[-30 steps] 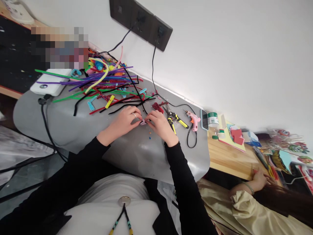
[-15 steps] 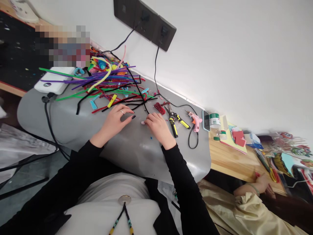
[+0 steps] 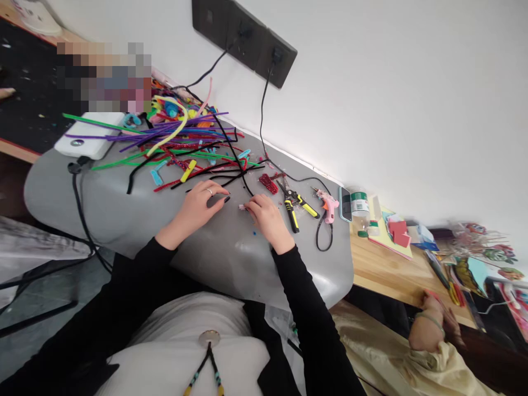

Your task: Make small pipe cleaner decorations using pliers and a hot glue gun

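Observation:
Over the grey tabletop (image 3: 223,242), my right hand (image 3: 268,220) pinches a small pale pink piece (image 3: 241,207), mostly covered by the fingertips. My left hand (image 3: 193,209) wears a ring and is a short way to the left. Its fingers are bent, thumb and forefinger slightly apart, with nothing visible between them. Just beyond the hands lie black pipe cleaners (image 3: 228,183) and a red glittery bundle (image 3: 269,183). To the right are yellow-and-black pliers (image 3: 291,215) and a pink hot glue gun (image 3: 330,206).
Purple pipe cleaners (image 3: 160,132) and other colours heap at the back left, near a white power strip (image 3: 88,137). A phone (image 3: 345,203) and a plastic bottle (image 3: 360,212) stand right. Cords run to the wall sockets (image 3: 243,36). Another person's hand (image 3: 437,316) is far right.
My left thumb and forefinger have come closer together. My right hand keeps its pinch on the pink piece. The other person's arm at the right has shifted.

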